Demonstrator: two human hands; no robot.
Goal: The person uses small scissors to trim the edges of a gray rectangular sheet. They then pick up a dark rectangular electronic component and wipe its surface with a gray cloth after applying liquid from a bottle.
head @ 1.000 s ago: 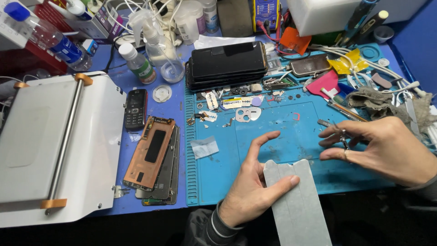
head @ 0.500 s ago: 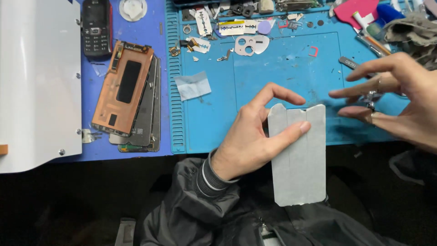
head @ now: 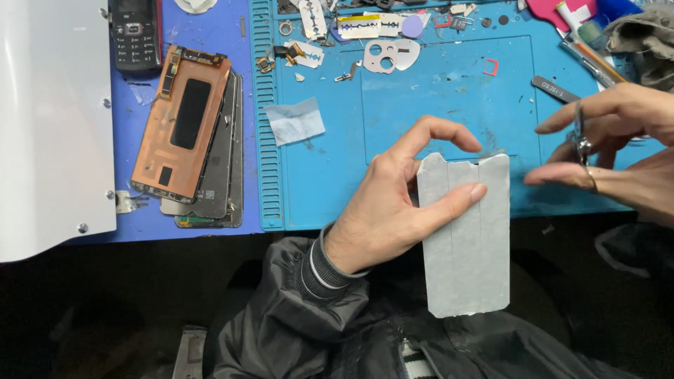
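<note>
My left hand [head: 393, 203] grips a flat grey rectangular panel [head: 467, 253] covered in strips of grey tape, thumb across its front, index finger arched above its top edge. The panel hangs past the near edge of the blue work mat [head: 421, 105], over my dark jacket. My right hand [head: 618, 140] hovers just right of the panel with a small pair of metal scissors [head: 580, 137] hooked on its fingers.
A copper-backed phone screen panel [head: 181, 123] lies on a stack of dark panels at the left. A black keypad phone [head: 135, 34] lies behind it. A white machine lid [head: 49, 119] fills the far left. Razor blades, small parts and a tape scrap [head: 295, 121] litter the mat.
The view has dropped and closed in on my lap. My left hand has kept hold of the grey panel and drawn it toward me. My right hand with the scissors has stayed beside it.
</note>
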